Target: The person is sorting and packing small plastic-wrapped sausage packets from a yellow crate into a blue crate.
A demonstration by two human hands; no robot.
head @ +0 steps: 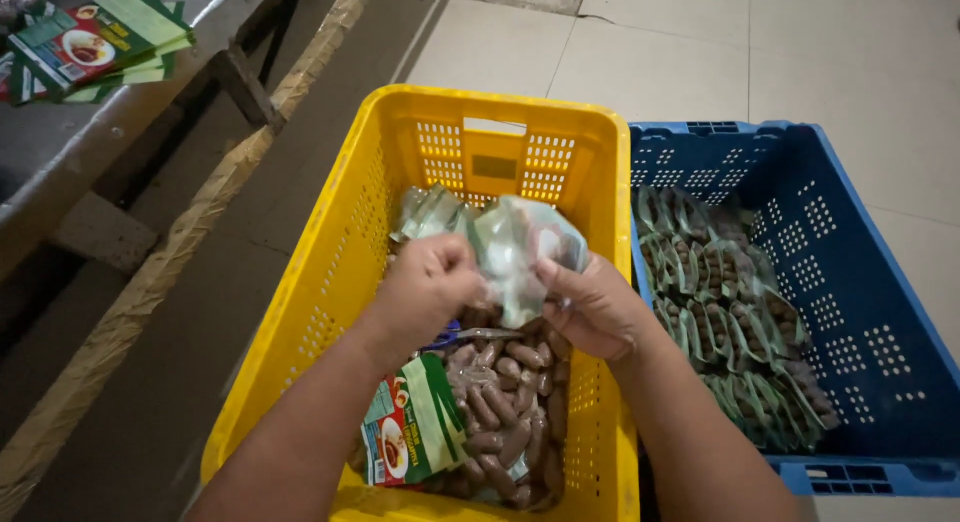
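From the head view, your left hand (425, 282) and your right hand (590, 307) meet over the middle of the yellow plastic crate (300, 332), and between them you hold one clear pouch (525, 252) with a green printed edge. Your left fingers are curled around the pouch's left side, knuckles up. Your right thumb and fingers pinch its lower right corner. Both hands are closed on that one pouch, and it hangs above the crate's contents, not resting on them.

Under your hands the yellow crate holds loose packs of brown sausages (505, 422), heaped toward the near right corner. A green and white printed pack (410, 432) lies tilted against the sausages at the near left, just below your left forearm. A pair of scissors with a blue handle (455, 335) shows between your wrists, lying on the heap. More green-edged pouches (430, 212) stand against the far wall of the crate, behind your left hand.

A blue plastic crate (860, 312) stands right beside the yellow one, their walls touching. It holds rows of filled pouches (725, 312) with green edges and brown contents, lined along its left half.

At the top left, a stack of green printed sleeves (95, 42) lies on a grey table (60, 152), well apart from your hands. Both crates sit on a pale tiled floor (750, 42).
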